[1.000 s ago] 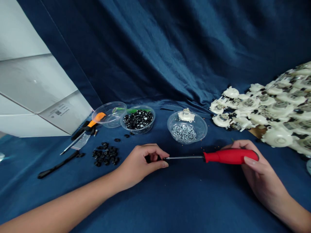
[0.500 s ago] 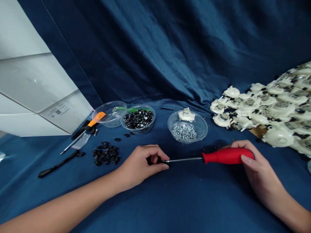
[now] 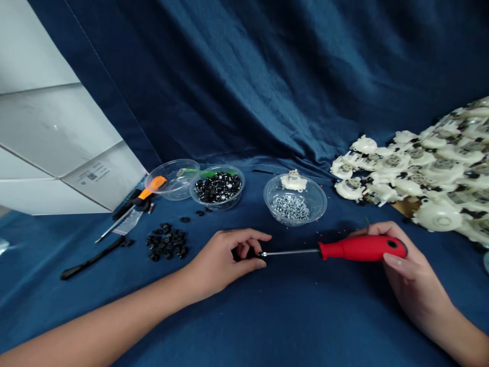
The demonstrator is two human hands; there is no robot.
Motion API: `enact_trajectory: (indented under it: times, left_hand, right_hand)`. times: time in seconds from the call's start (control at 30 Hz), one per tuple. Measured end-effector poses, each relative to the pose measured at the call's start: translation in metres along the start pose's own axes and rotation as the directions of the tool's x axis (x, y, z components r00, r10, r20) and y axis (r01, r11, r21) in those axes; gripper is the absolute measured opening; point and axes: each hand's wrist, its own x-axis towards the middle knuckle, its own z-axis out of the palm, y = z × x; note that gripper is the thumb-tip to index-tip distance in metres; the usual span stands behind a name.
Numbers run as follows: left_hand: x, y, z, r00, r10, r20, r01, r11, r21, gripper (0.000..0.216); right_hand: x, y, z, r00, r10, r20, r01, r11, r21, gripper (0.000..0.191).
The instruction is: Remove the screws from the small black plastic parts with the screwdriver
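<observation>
The right hand (image 3: 407,267) is curling round the red handle of a screwdriver (image 3: 362,248), which is lying level just above the blue cloth (image 3: 290,316), its tip pointing at the left hand (image 3: 221,257). That hand is pinching a small black piece (image 3: 249,253) (mostly hidden by the fingers) against the tip, forefinger raised. Just beyond the shaft a clear bowl of screws (image 3: 294,208) is sitting, with a bowl of black parts (image 3: 217,189) to its left.
</observation>
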Motion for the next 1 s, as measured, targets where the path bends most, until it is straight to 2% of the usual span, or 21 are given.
enact_trajectory:
  times: [0.1, 0.2, 0.23, 0.33, 0.43, 0.5, 0.6, 0.67, 0.73, 0.8, 0.83, 0.9, 1.0]
  left_hand:
    - [0.000, 0.002, -0.001, 1.000, -0.018, 0.005, 0.018, 1.000, -0.007, 0.050]
    - [0.000, 0.003, -0.001, 1.000, -0.013, 0.002, 0.013, 1.000, 0.005, 0.048]
    - [0.000, 0.003, -0.001, 1.000, -0.008, 0.003, 0.008, 1.000, 0.008, 0.048]
    - [0.000, 0.003, -0.001, 1.000, 0.001, 0.008, -0.001, 1.000, 0.016, 0.046]
    - [0.000, 0.003, -0.001, 1.000, 0.000, 0.011, 0.000, 1.000, 0.020, 0.042]
    - [0.000, 0.004, -0.001, 1.000, 0.000, 0.009, -0.001, 1.000, 0.019, 0.042]
    - [0.000, 0.004, -0.001, 1.000, 0.006, 0.002, -0.006, 1.000, 0.011, 0.042]
    - [0.001, 0.003, -0.001, 1.000, 0.017, -0.003, -0.017, 1.000, 0.004, 0.041]
    - [0.001, 0.002, 0.000, 1.000, 0.028, -0.005, -0.028, 1.000, 0.002, 0.041]
    - [0.001, 0.001, 0.000, 0.999, 0.034, -0.003, -0.034, 0.999, 0.003, 0.041]
    - [0.001, 0.001, 0.000, 0.999, 0.035, -0.002, -0.035, 0.999, 0.005, 0.041]
    - [0.001, 0.000, 0.001, 0.999, 0.034, -0.002, -0.034, 0.999, 0.009, 0.040]
    - [0.000, 0.000, 0.001, 0.999, 0.042, -0.011, -0.042, 0.999, 0.006, 0.037]
  right_hand:
    - [-0.004, -0.004, 0.000, 1.000, -0.011, 0.009, 0.011, 0.997, -0.083, 0.031]
    - [-0.004, -0.010, 0.000, 0.994, -0.013, 0.110, 0.034, 0.981, -0.189, 0.047]
    - [-0.003, -0.010, 0.000, 0.992, -0.019, 0.121, 0.043, 0.980, -0.194, 0.049]
    - [0.001, -0.007, 0.001, 0.999, -0.040, 0.021, 0.042, 0.991, -0.129, 0.035]
    - [0.002, 0.000, 0.001, 0.999, -0.009, -0.036, 0.008, 0.999, -0.036, 0.042]
    - [0.000, 0.003, 0.000, 1.000, 0.005, -0.028, -0.005, 1.000, -0.010, 0.045]
    - [-0.004, 0.000, -0.002, 1.000, 0.000, 0.030, 0.001, 0.998, -0.061, 0.027]
    - [-0.005, -0.003, -0.002, 0.995, -0.008, 0.101, 0.020, 0.992, -0.126, 0.038]
    - [-0.004, -0.005, -0.001, 0.996, -0.021, 0.090, 0.036, 0.985, -0.166, 0.043]
    - [-0.002, -0.005, 0.001, 1.000, -0.012, 0.016, 0.014, 0.993, -0.116, 0.037]
    - [-0.001, -0.004, 0.002, 1.000, 0.009, -0.002, -0.009, 0.998, -0.059, 0.040]
    - [-0.001, -0.004, 0.004, 0.999, 0.049, 0.023, -0.051, 0.996, 0.071, 0.050]
    - [-0.003, -0.004, 0.002, 0.998, 0.052, 0.028, -0.055, 0.992, 0.110, 0.043]
